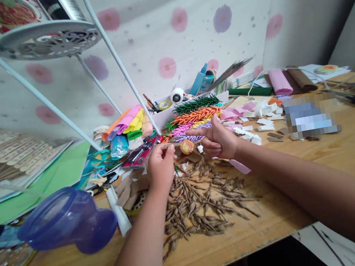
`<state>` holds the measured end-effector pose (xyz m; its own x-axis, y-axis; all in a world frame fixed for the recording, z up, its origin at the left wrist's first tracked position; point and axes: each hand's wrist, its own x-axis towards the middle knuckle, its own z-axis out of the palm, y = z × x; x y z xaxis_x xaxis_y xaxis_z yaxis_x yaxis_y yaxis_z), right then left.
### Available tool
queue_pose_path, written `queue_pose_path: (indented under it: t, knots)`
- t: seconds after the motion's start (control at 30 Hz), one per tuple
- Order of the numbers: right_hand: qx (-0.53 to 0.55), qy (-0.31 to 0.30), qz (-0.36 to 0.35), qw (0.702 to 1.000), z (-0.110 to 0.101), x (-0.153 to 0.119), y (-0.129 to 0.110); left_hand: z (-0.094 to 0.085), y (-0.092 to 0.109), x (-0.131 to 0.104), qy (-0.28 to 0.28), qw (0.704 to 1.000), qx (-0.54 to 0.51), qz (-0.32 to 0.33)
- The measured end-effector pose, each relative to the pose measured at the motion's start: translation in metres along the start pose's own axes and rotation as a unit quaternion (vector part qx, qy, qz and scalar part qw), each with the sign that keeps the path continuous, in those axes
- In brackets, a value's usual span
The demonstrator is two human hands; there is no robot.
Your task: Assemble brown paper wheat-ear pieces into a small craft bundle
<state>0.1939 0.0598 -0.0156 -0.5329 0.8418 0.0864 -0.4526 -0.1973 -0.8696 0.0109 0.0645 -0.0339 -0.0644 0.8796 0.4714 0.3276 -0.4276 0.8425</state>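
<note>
My left hand (161, 165) is closed in a pinch, with a thin brownish strip or stem running from its fingertips toward the right. My right hand (218, 141) has its index finger stretched toward the left and the other fingers curled; whether it grips the strip's far end is too small to tell. Between the hands sits a small round yellow-orange thing (187, 147). Below them a spread of brown twisted paper sprigs (203, 201) covers the wooden table (187, 264). Just behind the hands lie colourful twisted sprigs (198, 114) in green, orange, pink and purple.
A purple plastic container (72, 218) stands at the left, near green sheets (67, 170). A white metal rack (47, 39) rises at the back left. Rolled crepe paper (127, 121), paper scraps (265, 123) and a pen box (141, 153) surround the work area.
</note>
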Motion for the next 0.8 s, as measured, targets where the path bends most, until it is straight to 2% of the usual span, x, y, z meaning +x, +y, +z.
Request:
queue_pose_path:
  t: [0.17,0.4,0.53,0.6,0.7,0.8]
  knots:
    - [-0.015,0.015,0.004,1.000,-0.001,0.002,0.003,0.001,0.001,0.000,0.001,1.000,-0.005,-0.005]
    - [-0.090,0.055,-0.019,0.994,0.001,0.002,0.001,0.002,0.001,0.001,-0.006,0.999,-0.036,-0.011]
    - [-0.203,0.053,-0.053,0.976,0.004,0.000,0.004,0.003,0.003,0.000,-0.020,0.998,-0.063,-0.014]
    - [-0.312,0.056,-0.092,0.944,0.006,-0.001,0.007,0.004,0.006,-0.002,-0.039,0.997,-0.072,-0.012]
    - [-0.479,0.058,-0.162,0.861,0.009,-0.002,0.012,0.004,0.010,-0.005,-0.080,0.994,-0.071,-0.012]
    - [-0.571,0.060,-0.206,0.792,0.011,-0.003,0.014,0.005,0.014,-0.007,-0.119,0.989,-0.081,-0.019]
